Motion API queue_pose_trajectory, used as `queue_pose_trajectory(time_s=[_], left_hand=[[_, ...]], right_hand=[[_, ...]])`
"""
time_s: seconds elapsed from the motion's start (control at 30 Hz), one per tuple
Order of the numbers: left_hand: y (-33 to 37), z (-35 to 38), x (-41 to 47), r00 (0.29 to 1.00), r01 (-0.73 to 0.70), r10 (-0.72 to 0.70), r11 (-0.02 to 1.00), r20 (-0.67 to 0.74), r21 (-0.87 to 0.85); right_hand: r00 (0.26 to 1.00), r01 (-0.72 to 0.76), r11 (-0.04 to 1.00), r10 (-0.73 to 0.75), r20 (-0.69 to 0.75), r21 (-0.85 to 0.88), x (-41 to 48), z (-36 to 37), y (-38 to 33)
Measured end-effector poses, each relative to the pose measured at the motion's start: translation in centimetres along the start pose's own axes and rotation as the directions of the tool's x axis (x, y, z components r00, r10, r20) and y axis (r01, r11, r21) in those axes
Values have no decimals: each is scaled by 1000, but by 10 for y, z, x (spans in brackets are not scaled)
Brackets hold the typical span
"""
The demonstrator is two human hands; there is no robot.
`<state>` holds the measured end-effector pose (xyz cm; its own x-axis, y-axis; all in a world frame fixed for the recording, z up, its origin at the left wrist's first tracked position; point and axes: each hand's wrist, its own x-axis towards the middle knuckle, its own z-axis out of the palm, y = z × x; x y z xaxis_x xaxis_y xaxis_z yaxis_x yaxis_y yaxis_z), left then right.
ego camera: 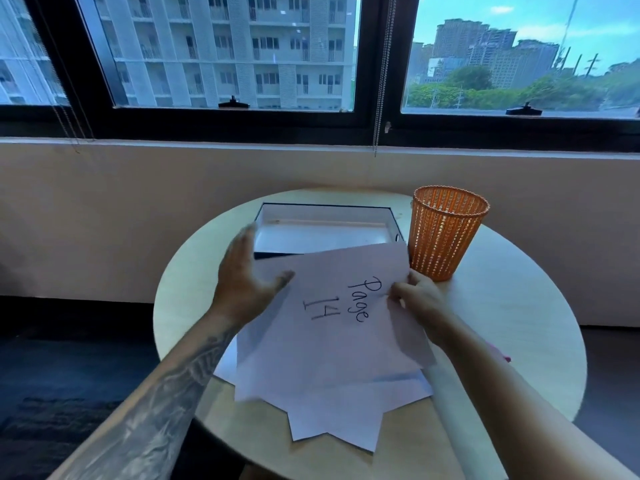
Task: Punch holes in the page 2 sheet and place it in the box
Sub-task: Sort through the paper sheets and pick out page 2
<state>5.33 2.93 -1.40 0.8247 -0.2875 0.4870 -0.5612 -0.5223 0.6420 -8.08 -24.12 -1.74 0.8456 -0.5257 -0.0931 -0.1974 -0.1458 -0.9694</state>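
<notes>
A white sheet marked "Page 14" [332, 306] is lifted above a fanned pile of white sheets [332, 410] on the round table. My right hand [419, 296] pinches the right edge of this sheet. My left hand [246, 275] hovers at its left edge with fingers spread, blurred, partly over the near left corner of the box. The open box [325, 220], dark outside and white inside, lies behind the sheet at the table's far side. No page 2 sheet and no hole punch show in the view.
An orange mesh basket [446, 233] stands upright right of the box, close to my right hand. The round pale table [519, 306] ends near the pile's front. A small pink thing [505, 358] peeks out beside my right forearm. A wall and windows lie behind.
</notes>
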Motion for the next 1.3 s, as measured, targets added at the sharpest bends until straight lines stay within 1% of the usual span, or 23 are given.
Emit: queue_pose_trajectory(time_s=[0.03, 0.07, 0.1, 0.13, 0.17, 0.2, 0.23, 0.3, 0.37, 0.4, 0.47, 0.53, 0.6, 0.67, 0.77, 0.8, 0.87, 0.93, 1.07, 1.17, 1.2, 1.23, 1.3], left_hand=[[5, 0, 5, 994, -59, 48, 991, 94, 116], [10, -1, 10, 977, -77, 37, 980, 209, 183], [16, -3, 13, 947, -68, -3, 976, 321, 209], [18, -3, 16, 906, -47, -38, 981, 421, 190], [18, -3, 17, 871, -25, -50, 989, 489, 147], [15, -2, 17, 859, 8, -58, 995, 509, 101], [11, -3, 15, 863, 37, -63, 997, 501, 61], [1, -3, 8, 893, 119, -103, 993, 438, -9], [-11, -5, 1, 927, 234, -180, 963, 329, -134], [-18, -5, -3, 933, 299, -242, 933, 265, -201], [-34, -3, -8, 906, 423, -396, 840, 150, -339], [-44, 3, -14, 854, 484, -516, 747, 61, -455], [-45, 12, -22, 820, 488, -572, 698, 3, -524], [-39, 20, -30, 818, 462, -573, 701, -44, -544], [-33, 26, -37, 840, 399, -535, 720, -88, -568], [-32, 28, -38, 850, 384, -519, 728, -92, -568], [-29, 31, -41, 867, 363, -489, 750, -95, -553], [-27, 33, -42, 872, 357, -481, 752, -91, -554], [-36, 33, -42, 858, 377, -508, 723, -75, -578], [-41, 31, -42, 858, 383, -507, 735, -78, -559], [-42, 32, -42, 860, 383, -504, 745, -84, -546], [-42, 32, -42, 861, 384, -501, 753, -88, -534], [-41, 32, -42, 861, 379, -497, 766, -105, -519]], right_hand=[[999, 33, 999, -32, 37, -39, -1, 2, -6], [995, 75, 995, -71, 67, -61, -2, 4, -10], [990, 125, 987, -117, 84, -97, -2, 5, -12], [983, 174, 976, -164, 87, -128, -1, 6, -13], [975, 217, 963, -205, 84, -159, 0, 6, -14], [968, 248, 954, -237, 83, -168, 1, 6, -15], [963, 267, 950, -257, 78, -161, 2, 6, -15], [956, 293, 948, -292, 25, -125, 4, 4, -13], [955, 284, 955, -290, -63, -86, 8, -2, -2], [957, 268, 959, -276, -92, -91, 10, -5, 4], [966, 222, 961, -240, -99, -163, 13, -9, 20], [979, 172, 948, -195, -61, -266, 17, -8, 36], [988, 130, 911, -153, -28, -391, 19, -2, 45], [987, 124, 841, -161, -25, -527, 22, 6, 53], [975, 150, 639, -224, 4, -754, 23, 17, 55], [973, 145, 599, -229, 5, -788, 23, 21, 55], [972, 116, 567, -234, -24, -815, 24, 26, 56], [969, 86, 596, -237, -73, -799, 24, 31, 56], [948, 97, 730, -275, -160, -677, 22, 31, 56], [927, 136, 868, -281, -247, -478, 19, 21, 56], [916, 159, 897, -290, -278, -412, 18, 16, 55], [900, 180, 911, -305, -312, -372, 17, 11, 53], [866, 192, 915, -328, -377, -354, 16, 2, 47]])
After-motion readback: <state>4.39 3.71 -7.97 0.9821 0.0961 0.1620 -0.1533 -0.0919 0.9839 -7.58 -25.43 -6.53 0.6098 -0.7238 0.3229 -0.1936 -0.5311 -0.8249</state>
